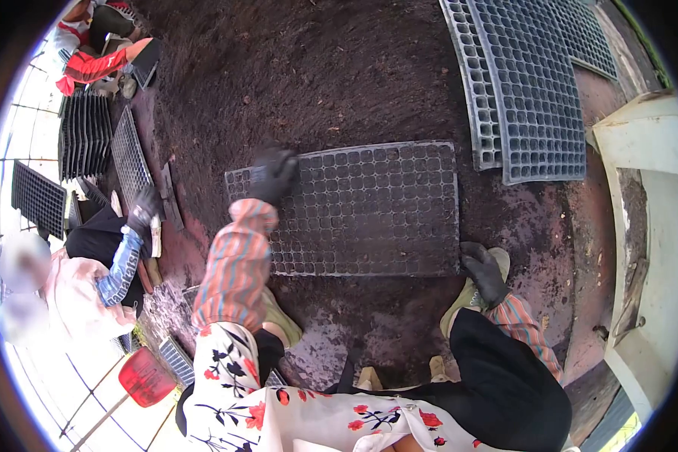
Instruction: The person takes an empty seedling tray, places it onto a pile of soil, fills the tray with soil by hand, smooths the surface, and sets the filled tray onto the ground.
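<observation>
A black seedling tray (369, 203) lies flat on dark soil before me, its many square cells filled with soil, loosely covered along the lower part. My left hand (273, 177), in a dark glove, is over the tray's upper left part; motion smears its fingers. At the lower right corner, my gloved right hand (484, 273) is closed on the tray's edge, close to my shoe.
Dark soil (316, 68) spreads beyond the tray. Stacked trays (535, 90) lie at upper right, beside a pale frame (648, 143). Two people work on the left, near upright trays (84, 135) and a leaning tray (132, 154). A red scoop (146, 377) is at lower left.
</observation>
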`<state>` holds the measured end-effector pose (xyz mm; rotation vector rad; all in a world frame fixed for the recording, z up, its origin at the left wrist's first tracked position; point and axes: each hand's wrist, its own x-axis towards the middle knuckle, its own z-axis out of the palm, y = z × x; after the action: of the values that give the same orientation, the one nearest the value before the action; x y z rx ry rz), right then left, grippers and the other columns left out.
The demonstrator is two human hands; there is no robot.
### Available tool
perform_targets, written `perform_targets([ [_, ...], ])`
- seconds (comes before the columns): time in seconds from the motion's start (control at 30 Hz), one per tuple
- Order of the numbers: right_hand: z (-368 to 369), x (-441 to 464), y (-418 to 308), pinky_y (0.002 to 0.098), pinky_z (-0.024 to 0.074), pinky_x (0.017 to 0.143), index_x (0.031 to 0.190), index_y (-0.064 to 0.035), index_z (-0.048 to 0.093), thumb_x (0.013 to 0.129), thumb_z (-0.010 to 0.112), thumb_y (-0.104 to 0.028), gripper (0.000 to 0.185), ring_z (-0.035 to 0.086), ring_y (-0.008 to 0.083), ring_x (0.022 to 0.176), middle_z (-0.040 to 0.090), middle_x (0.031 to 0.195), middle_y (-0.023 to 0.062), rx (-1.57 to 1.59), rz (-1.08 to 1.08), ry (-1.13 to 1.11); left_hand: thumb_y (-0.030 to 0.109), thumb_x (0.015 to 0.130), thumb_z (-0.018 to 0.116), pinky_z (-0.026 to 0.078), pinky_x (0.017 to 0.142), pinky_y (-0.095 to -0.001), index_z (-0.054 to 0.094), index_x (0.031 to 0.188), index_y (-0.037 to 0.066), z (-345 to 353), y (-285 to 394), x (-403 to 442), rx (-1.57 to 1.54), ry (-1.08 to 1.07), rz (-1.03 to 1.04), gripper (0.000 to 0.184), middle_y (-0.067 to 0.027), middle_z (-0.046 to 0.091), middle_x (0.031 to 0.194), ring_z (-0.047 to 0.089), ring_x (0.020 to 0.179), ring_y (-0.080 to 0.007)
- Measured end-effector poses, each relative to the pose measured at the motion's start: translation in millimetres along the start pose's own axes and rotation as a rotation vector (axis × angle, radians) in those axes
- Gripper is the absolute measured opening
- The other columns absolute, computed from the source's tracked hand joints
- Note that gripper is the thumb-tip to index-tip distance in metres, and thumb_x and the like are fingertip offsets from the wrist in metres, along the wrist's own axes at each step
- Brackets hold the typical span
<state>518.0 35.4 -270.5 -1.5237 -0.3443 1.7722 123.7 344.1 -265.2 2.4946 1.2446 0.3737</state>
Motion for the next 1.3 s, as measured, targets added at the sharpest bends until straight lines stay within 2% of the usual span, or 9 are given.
perform_targets([
  [0.23, -1, 1, 0, 0.0284, 0.0387, 0.092, 0.119, 0.0024, 0.047, 0.087, 0.051, -0.012, 0.036, 0.050, 0.0171, 0.105, 0.054, 0.112, 0.0092, -0.054, -0.018, 0.065, 0.031, 0.079, 0.058, 0.044, 0.080, -0.0455, 0.063, 0.095, 0.007, -44, -93, -55, 0.357, -0.062, -0.757, 0.029, -0.0193, 0.061, 0.092, 0.056, 0.091, -0.0364],
  [0.3, 2, 2, -5, 0.0279, 0.0389, 0.091, 0.120, 0.0002, 0.048, 0.088, 0.050, -0.015, 0.035, 0.050, 0.0160, 0.104, 0.054, 0.112, 0.0074, -0.046, 0.032, 0.076, 0.029, 0.078, 0.059, 0.044, 0.079, -0.0452, 0.063, 0.094, 0.006, -46, -40, -26, 0.448, 0.177, -0.162, 0.029, -0.0191, 0.061, 0.092, 0.057, 0.090, -0.0362],
  [0.37, 2, -1, -9, 0.0291, 0.0429, 0.085, 0.120, -0.0029, 0.048, 0.089, 0.048, -0.016, 0.034, 0.052, 0.0156, 0.100, 0.055, 0.110, 0.0057, 0.029, 0.056, 0.073, 0.027, 0.075, 0.061, 0.045, 0.078, -0.0444, 0.061, 0.093, 0.004, -43, 43, 17, 0.254, -0.134, -0.051, 0.029, -0.0182, 0.060, 0.091, 0.057, 0.089, -0.0356],
  [0.5, 3, -3, -8, 0.0309, 0.0471, 0.078, 0.120, -0.0066, 0.048, 0.091, 0.046, -0.018, 0.032, 0.055, 0.0153, 0.095, 0.056, 0.109, 0.0036, 0.163, 0.044, 0.070, 0.029, 0.080, 0.057, 0.034, 0.094, -0.0457, 0.052, 0.114, 0.002, 35, 142, 56, 0.114, -0.090, 0.388, 0.044, -0.0188, 0.051, 0.118, 0.046, 0.109, -0.0366],
  [0.7, -10, 4, 12, 0.0294, 0.0434, 0.088, 0.121, -0.0015, 0.047, 0.091, 0.047, -0.020, 0.035, 0.052, 0.0158, 0.104, 0.055, 0.111, 0.0067, 0.109, -0.075, 0.012, 0.033, 0.082, 0.054, 0.036, 0.090, -0.0477, 0.050, 0.115, 0.003, 110, 231, 112, -0.027, -0.062, 0.316, 0.044, -0.0179, 0.051, 0.114, 0.047, 0.105, -0.0366],
  [0.77, -11, 2, 9, 0.0294, 0.0426, 0.089, 0.120, -0.0012, 0.047, 0.092, 0.045, -0.021, 0.035, 0.052, 0.0167, 0.103, 0.055, 0.111, 0.0080, 0.097, -0.128, -0.025, 0.035, 0.080, 0.055, 0.037, 0.086, -0.0478, 0.053, 0.109, 0.004, 109, 249, 126, 0.165, -0.286, 0.175, 0.042, -0.0169, 0.052, 0.108, 0.048, 0.101, -0.0358],
  [0.87, -9, -5, -3, 0.0322, 0.0464, 0.086, 0.122, -0.0008, 0.045, 0.093, 0.039, -0.020, 0.036, 0.054, 0.0189, 0.102, 0.053, 0.112, 0.0099, -0.019, -0.137, 0.015, 0.034, 0.078, 0.056, 0.038, 0.084, -0.0474, 0.056, 0.101, 0.005, 108, 261, 125, 0.229, -0.278, 0.382, 0.037, -0.0160, 0.053, 0.104, 0.049, 0.098, -0.0349],
  [1.0, -12, 6, 9, 0.0331, 0.0479, 0.079, 0.122, -0.0033, 0.044, 0.093, 0.040, -0.026, 0.037, 0.057, 0.0192, 0.095, 0.054, 0.110, 0.0085, 0.290, -0.016, -0.008, 0.032, 0.078, 0.056, 0.035, 0.091, -0.0483, 0.059, 0.093, 0.005, 113, 284, 101, 0.354, -0.257, 0.483, 0.031, -0.0161, 0.053, 0.103, 0.044, 0.109, -0.0359],
  [1.3, -16, 7, 10, 0.0322, 0.0512, 0.072, 0.118, -0.0048, 0.047, 0.093, 0.040, -0.025, 0.033, 0.058, 0.0168, 0.095, 0.054, 0.108, 0.0074, 0.329, -0.010, -0.061, 0.018, 0.064, 0.065, 0.039, 0.084, -0.0503, 0.053, 0.100, 0.001, 125, 327, -90, -0.327, -0.320, 0.604, 0.041, -0.0204, 0.049, 0.111, 0.045, 0.103, -0.0388],
])
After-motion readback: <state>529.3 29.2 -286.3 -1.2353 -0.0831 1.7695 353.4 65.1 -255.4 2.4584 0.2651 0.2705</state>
